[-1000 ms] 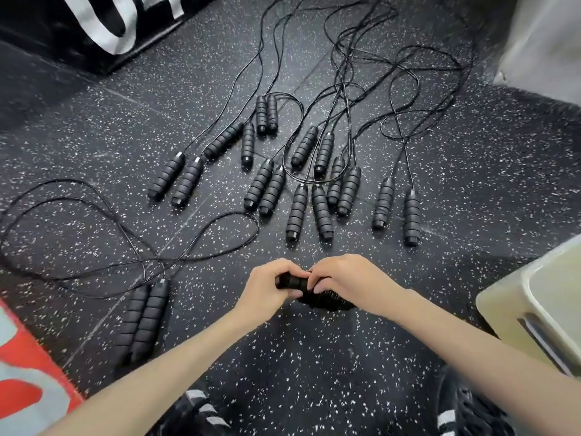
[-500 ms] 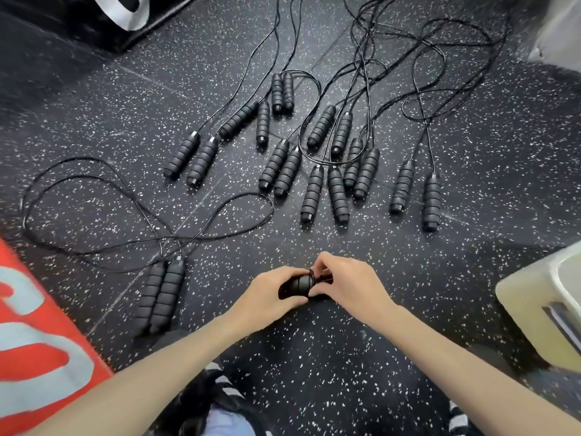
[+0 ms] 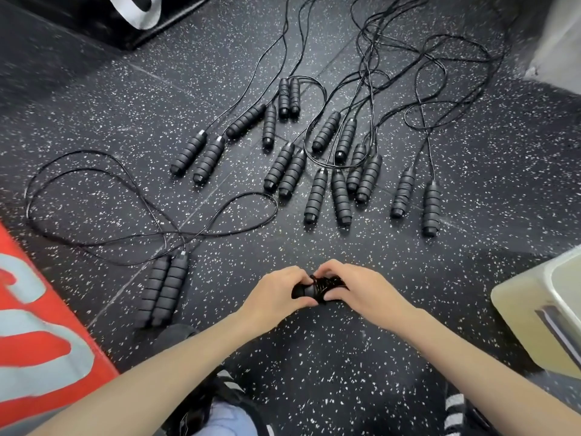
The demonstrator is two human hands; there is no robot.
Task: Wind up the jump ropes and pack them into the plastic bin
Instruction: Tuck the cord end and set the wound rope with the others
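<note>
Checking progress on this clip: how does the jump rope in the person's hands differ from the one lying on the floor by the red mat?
The held jump rope has its cord wound tight around its handles; the floor jump rope has its cord spread in loose loops. The held one is gripped by the left hand and right hand; the floor one lies untouched, handles side by side. Both are black.

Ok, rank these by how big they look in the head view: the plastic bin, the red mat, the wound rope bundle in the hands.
1. red mat, though cut off by the frame and nearest the camera.
2. plastic bin, also cut off, so unsure against the mat.
3. wound rope bundle, plainly smallest, partly hidden by the hands.
</note>
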